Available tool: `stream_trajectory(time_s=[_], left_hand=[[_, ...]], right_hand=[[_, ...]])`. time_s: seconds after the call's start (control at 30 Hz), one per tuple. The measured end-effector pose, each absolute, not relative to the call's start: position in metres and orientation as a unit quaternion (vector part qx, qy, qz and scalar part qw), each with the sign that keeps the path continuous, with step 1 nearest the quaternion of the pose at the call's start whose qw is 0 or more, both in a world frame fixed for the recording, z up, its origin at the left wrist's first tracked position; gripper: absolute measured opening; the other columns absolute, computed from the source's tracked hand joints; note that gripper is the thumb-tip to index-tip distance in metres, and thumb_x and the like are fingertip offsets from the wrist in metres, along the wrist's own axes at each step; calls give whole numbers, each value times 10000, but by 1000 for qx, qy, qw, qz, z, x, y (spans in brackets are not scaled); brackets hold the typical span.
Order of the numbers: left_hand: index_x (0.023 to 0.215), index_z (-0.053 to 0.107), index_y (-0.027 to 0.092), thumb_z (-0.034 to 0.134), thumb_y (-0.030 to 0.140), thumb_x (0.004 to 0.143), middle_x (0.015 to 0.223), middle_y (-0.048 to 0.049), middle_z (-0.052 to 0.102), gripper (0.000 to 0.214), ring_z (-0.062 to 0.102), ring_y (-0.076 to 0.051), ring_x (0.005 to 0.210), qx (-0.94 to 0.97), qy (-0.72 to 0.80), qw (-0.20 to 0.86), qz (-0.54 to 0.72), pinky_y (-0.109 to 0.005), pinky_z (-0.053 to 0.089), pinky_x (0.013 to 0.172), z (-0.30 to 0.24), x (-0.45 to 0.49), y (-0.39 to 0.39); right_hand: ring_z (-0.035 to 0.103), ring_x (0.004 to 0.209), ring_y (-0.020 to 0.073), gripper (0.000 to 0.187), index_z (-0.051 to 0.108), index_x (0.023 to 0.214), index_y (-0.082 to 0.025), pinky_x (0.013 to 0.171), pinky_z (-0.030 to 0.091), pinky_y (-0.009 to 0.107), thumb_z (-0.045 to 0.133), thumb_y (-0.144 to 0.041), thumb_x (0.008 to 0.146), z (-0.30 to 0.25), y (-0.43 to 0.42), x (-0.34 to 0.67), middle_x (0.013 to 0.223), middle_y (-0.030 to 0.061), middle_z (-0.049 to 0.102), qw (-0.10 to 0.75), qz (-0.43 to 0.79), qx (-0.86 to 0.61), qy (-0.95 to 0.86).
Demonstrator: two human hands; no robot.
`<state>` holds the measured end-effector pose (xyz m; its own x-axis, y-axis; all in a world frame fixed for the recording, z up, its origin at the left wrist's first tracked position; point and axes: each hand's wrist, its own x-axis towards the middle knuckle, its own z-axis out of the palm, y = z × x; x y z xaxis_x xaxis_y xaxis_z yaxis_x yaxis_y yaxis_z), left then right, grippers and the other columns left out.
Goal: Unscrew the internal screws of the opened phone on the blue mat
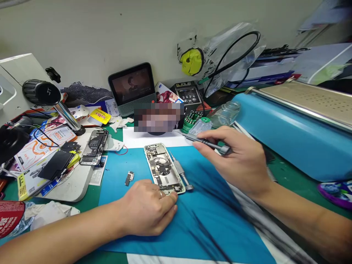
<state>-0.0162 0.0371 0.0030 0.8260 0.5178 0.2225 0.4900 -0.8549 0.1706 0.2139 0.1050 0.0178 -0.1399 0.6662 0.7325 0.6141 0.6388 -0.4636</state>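
Observation:
An opened phone (161,167) with its inner parts bare lies on the blue mat (118,212), slightly slanted. My left hand (150,209) is closed at the phone's lower edge, its finger and thumb on the frame there. In my right hand (236,154) is a grey screwdriver (207,142), held above the mat to the phone's right, its tip toward the left. A second screwdriver (180,169) rests along the phone's right side. Left of the phone lies a small dark-and-silver phone part (129,178).
Another opened phone (95,146) sits on a white stand base (79,183) at left, near boxes and a metal post (67,115). Behind are a smart display (133,88), a green bit holder (191,121) and a glass jar (228,112). A blue machine (275,135) borders the right.

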Motion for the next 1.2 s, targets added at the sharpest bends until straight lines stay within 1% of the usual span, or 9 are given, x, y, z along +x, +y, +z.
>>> stream_trajectory(time_s=[0.07, 0.23, 0.47, 0.6, 0.73, 0.93, 1.07, 1.13, 1.2], left_hand=[[977, 610, 141, 404, 251, 961, 612, -14, 623, 234, 589, -167, 530, 954, 265, 52, 131, -307, 390, 517, 3, -16, 37], [1028, 614, 129, 395, 270, 969, 615, -17, 630, 267, 588, -169, 528, 953, 270, 48, 129, -298, 378, 511, 2, -16, 36], [1054, 610, 130, 386, 289, 975, 582, -2, 620, 286, 576, -172, 484, 948, 290, 45, 122, -302, 356, 479, 1, -15, 32], [1066, 610, 134, 380, 280, 975, 592, 1, 626, 287, 584, -176, 493, 946, 301, 36, 117, -299, 361, 476, 2, -15, 30], [1120, 603, 117, 391, 305, 974, 623, -22, 644, 319, 592, -187, 519, 941, 317, 12, 117, -301, 385, 492, 1, -13, 24], [1191, 593, 91, 400, 383, 974, 661, -29, 660, 412, 603, -214, 553, 937, 328, -27, 115, -355, 417, 504, -3, -11, 17], [1213, 597, 88, 455, 467, 958, 717, -45, 685, 478, 613, -217, 593, 927, 355, -52, 105, -362, 429, 531, -1, -8, 7], [1234, 588, 66, 499, 575, 921, 762, -71, 698, 603, 615, -220, 622, 920, 374, -65, 98, -361, 439, 560, 0, -6, -1], [1268, 564, 38, 522, 676, 864, 795, -96, 703, 756, 613, -224, 650, 914, 388, -74, 90, -362, 448, 592, 0, -4, -7]], right_hand=[[590, 657, 173, 19, 643, 845, -241, 615, 463, 314, 657, -237, 858, 18, 105, 213, 740, 5, 635, 486, 35, -419, -766], [610, 657, 172, 104, 623, 796, -225, 625, 462, 310, 632, -283, 882, 16, 104, 212, 729, 3, 660, 468, 45, -423, -775], [540, 610, 164, 267, 502, 692, -225, 562, 418, 305, 534, -329, 935, 10, 110, 212, 658, 0, 550, 399, 64, -436, -804], [630, 736, 189, 120, 583, 918, -210, 665, 493, 321, 523, -311, 941, 7, 111, 212, 819, 41, 650, 392, 33, -421, -817], [682, 689, 175, 339, 495, 1273, -200, 640, 537, 298, 508, -307, 951, 3, 112, 213, 893, 46, 714, 383, 6, -427, -819], [712, 720, 185, 440, 438, 1357, -219, 686, 590, 313, 540, -299, 937, -1, 119, 222, 1017, 73, 732, 340, -40, -347, -873], [698, 674, 166, 546, 408, 1386, -287, 644, 600, 296, 622, -228, 887, 10, 112, 212, 899, 17, 708, 458, -20, -326, -827], [703, 748, 158, 597, 376, 1395, -346, 678, 611, 310, 616, -168, 878, 20, 103, 196, 1096, 36, 652, 552, 56, -302, -775], [682, 711, 131, 568, 415, 1347, -390, 603, 597, 283, 613, -151, 871, 26, 94, 177, 1248, 45, 566, 629, 107, -277, -718]])
